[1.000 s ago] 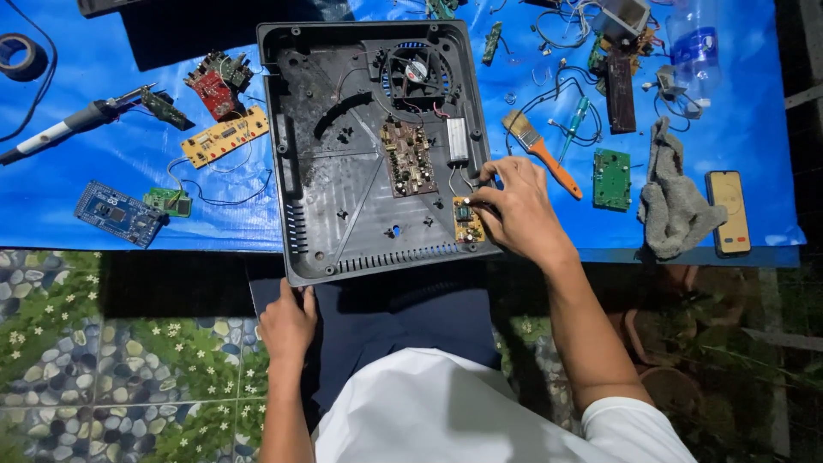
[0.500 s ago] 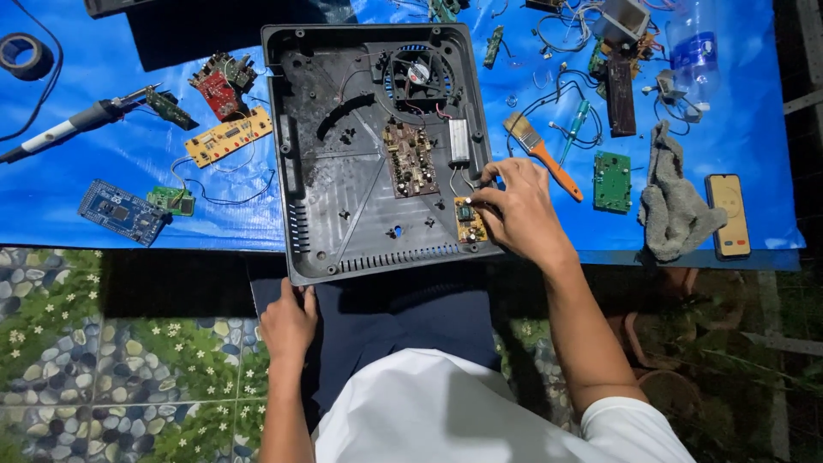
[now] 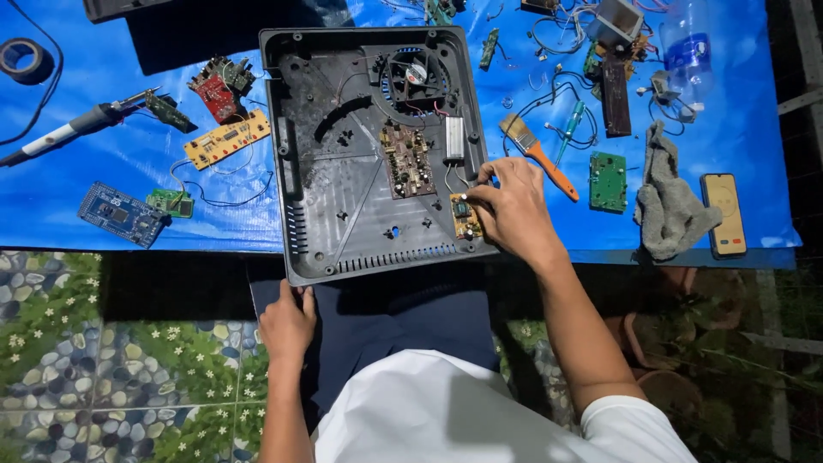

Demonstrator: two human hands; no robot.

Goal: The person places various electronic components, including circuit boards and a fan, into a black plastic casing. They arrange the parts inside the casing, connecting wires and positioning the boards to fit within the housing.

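Note:
A dark grey plastic appliance shell (image 3: 343, 214) lies open on a blue sheet, with a fan (image 3: 415, 75) at its far end and a brown circuit board (image 3: 405, 159) in the middle. My right hand (image 3: 512, 212) rests on the shell's right side, its fingertips pinching a small yellow circuit board (image 3: 465, 217) near the edge. My left hand (image 3: 287, 320) grips the shell's near left corner from below the table edge, thumb on the rim.
Left of the shell lie a soldering iron (image 3: 73, 130), a red board (image 3: 216, 89), a yellow strip board (image 3: 226, 139) and a blue board (image 3: 120, 213). To the right are an orange-handled brush (image 3: 537, 155), a green board (image 3: 608, 182), a grey rag (image 3: 670, 206) and a phone (image 3: 725, 214).
Almost nothing differs. My right hand's fingers have shifted slightly on the small yellow board; my left hand and the shell stay where they were.

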